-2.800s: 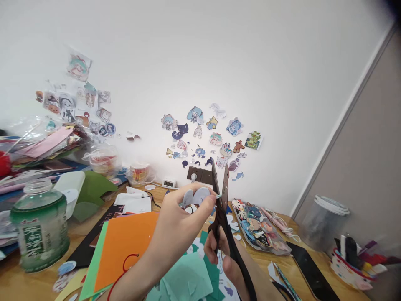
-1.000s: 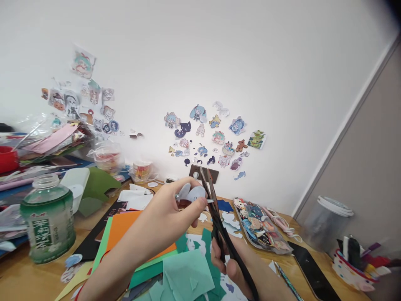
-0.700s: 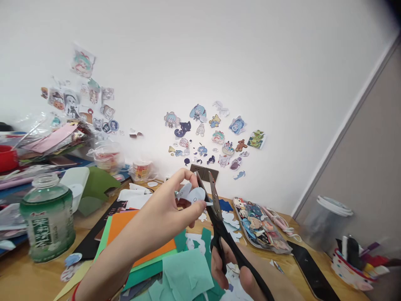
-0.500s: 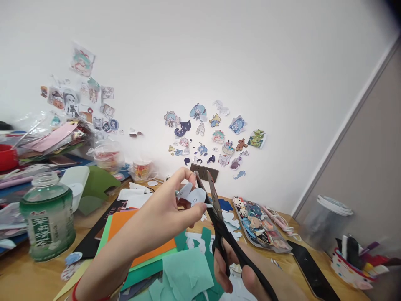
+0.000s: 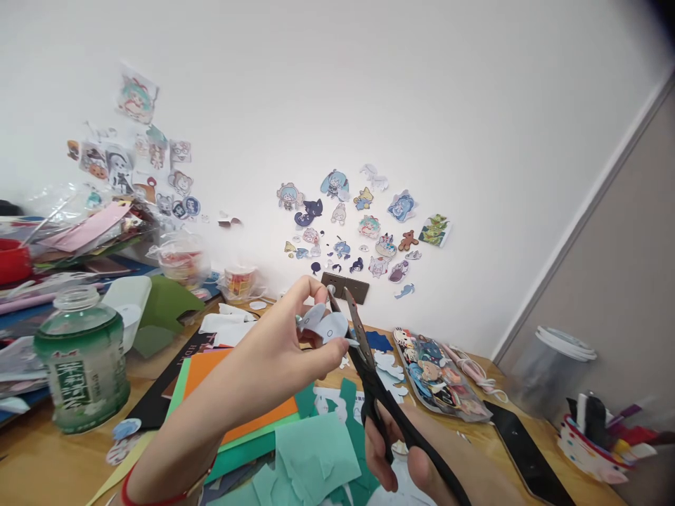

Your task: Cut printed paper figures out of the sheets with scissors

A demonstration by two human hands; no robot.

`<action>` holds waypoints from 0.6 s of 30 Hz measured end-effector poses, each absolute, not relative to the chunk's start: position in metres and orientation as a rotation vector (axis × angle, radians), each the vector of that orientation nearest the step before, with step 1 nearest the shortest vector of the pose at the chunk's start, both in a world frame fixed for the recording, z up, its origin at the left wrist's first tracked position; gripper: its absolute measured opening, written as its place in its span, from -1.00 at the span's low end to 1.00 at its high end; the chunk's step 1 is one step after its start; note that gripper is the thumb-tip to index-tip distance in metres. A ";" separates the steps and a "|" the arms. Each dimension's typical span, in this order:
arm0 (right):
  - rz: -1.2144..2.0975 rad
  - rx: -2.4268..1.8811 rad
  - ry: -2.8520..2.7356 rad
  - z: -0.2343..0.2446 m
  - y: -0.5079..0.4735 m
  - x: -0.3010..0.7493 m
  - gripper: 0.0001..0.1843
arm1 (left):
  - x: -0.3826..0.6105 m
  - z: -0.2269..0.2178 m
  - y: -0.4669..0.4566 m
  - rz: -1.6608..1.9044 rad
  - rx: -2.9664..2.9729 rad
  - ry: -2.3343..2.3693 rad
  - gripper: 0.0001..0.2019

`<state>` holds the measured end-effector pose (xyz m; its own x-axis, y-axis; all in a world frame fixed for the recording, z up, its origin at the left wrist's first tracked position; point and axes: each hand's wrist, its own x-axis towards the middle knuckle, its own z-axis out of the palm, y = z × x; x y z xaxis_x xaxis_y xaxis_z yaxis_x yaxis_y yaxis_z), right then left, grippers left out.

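Note:
Pinched between the thumb and fingers of my left hand (image 5: 295, 337) is a pale blue paper cutout (image 5: 332, 326) with small drawn circles on it. My right hand (image 5: 401, 450) is closed around the handles of a pair of black scissors (image 5: 375, 383), fingers through the loops. The blades point up and away, slightly parted, and their inner edge meets the right edge of the cutout beside my left thumb. Part of the cutout is hidden behind my fingers. Below both hands lie torn teal paper (image 5: 316, 450) and orange paper (image 5: 211, 379).
A green-labelled jar (image 5: 81, 365) stands at the left near piled packets (image 5: 95, 228). On the right are a tray of stickers (image 5: 437, 379), a phone (image 5: 527, 450), a pen holder (image 5: 590, 450) and a clear bin (image 5: 553, 372). Paper characters cover the wall (image 5: 448, 105) behind.
The scissor blades have come slightly closer together, and my right-hand fingers have drawn in a little. My left hand keeps the cutout in nearly the same place. The camera view has shifted slightly.

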<state>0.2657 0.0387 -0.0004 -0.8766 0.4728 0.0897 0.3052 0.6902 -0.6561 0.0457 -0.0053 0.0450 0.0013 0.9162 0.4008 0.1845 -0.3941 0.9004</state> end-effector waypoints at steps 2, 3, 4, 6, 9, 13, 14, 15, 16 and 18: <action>0.939 -0.635 -2.659 0.001 0.039 0.266 -0.29 | 0.047 0.046 -0.006 1.457 1.622 1.165 -0.74; 0.929 -0.637 -2.660 0.001 0.038 0.266 -0.29 | 0.047 0.046 -0.007 1.465 1.612 1.171 -0.74; 0.921 -0.630 -2.658 0.003 0.038 0.266 -0.30 | 0.047 0.046 -0.007 1.468 1.606 1.172 -0.74; 0.933 -0.626 -2.662 0.005 0.036 0.266 -0.31 | 0.047 0.047 -0.007 1.466 1.604 1.168 -0.74; 1.012 -0.663 -2.665 0.008 0.035 0.266 -0.31 | 0.047 0.046 -0.007 1.440 1.626 1.153 -0.74; 1.010 -0.638 -2.656 0.003 0.037 0.266 -0.27 | 0.046 0.045 -0.006 1.461 1.612 1.143 -0.74; 1.006 -0.638 -2.649 0.001 0.037 0.265 -0.27 | 0.046 0.045 -0.006 1.460 1.615 1.137 -0.74; 1.002 -0.640 -2.649 0.000 0.037 0.265 -0.27 | 0.046 0.045 -0.005 1.455 1.624 1.129 -0.74; 1.004 -0.642 -2.654 0.000 0.037 0.265 -0.27 | 0.046 0.044 -0.005 1.448 1.634 1.121 -0.73; 1.011 -0.634 -2.649 -0.001 0.037 0.265 -0.28 | 0.046 0.044 -0.006 1.441 1.643 1.117 -0.74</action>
